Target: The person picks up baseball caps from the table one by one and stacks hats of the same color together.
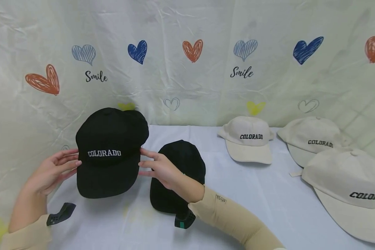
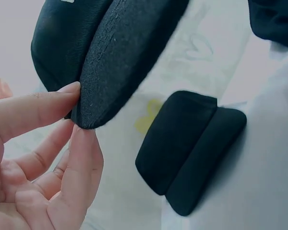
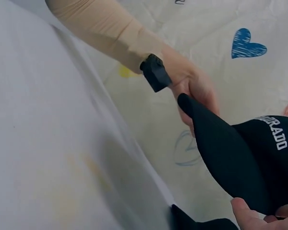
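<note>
Both wrist views crop the held cap (image 2: 129,52).

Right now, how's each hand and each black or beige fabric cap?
Left black cap: held aloft
Left hand: pinching its edge
Right hand: holding opposite edge
Rear black cap: resting on table
Right black cap: partly hidden
Left beige cap: resting upright
Middle beige cap: partly overlapped
Right beige cap: upright, cropped
</note>
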### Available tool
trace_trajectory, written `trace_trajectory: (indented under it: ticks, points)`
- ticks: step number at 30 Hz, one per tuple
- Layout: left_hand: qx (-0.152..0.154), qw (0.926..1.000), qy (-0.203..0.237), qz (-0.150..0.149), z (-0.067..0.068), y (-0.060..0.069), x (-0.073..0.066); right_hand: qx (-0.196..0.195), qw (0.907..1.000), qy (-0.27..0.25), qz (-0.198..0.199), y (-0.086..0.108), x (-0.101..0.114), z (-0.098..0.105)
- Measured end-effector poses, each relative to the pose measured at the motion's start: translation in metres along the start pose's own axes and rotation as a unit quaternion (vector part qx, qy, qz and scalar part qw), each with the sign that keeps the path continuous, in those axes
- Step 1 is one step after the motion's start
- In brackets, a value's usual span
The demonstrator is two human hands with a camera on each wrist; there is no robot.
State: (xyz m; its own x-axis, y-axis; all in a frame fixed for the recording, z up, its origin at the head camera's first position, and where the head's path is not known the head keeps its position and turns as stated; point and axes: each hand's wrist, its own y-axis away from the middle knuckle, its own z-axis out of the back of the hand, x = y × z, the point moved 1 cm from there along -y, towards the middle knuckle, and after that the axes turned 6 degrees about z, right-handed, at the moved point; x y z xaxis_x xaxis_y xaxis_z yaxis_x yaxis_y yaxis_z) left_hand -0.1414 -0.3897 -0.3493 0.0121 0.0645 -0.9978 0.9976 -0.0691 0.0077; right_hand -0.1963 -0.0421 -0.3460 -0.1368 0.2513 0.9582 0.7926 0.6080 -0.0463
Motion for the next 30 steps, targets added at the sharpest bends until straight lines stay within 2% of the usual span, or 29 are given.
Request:
trace_trajectory:
  ticks: [5,10,19,30]
  points:
    - [-0.005,1.0,-0.004,0.004,-0.011,-0.005,-0.004,-0.002,1.0,0.004,0.004,0.006,0.007,0.01]
    - [0.004,0.9999,-0.015,0.001,-0.02,-0.013,-0.006,-0.001,0.9999,0.011,0.007,0.011,0.011,0.02]
    - [0.006,0.9982,-0.058,0.014,-0.039,-0.028,-0.01,-0.002,0.9994,0.018,0.028,0.022,0.021,0.036]
    - [0.005,0.9978,-0.061,0.025,-0.067,-0.048,-0.014,-0.029,0.9984,0.026,0.042,0.03,0.027,0.059]
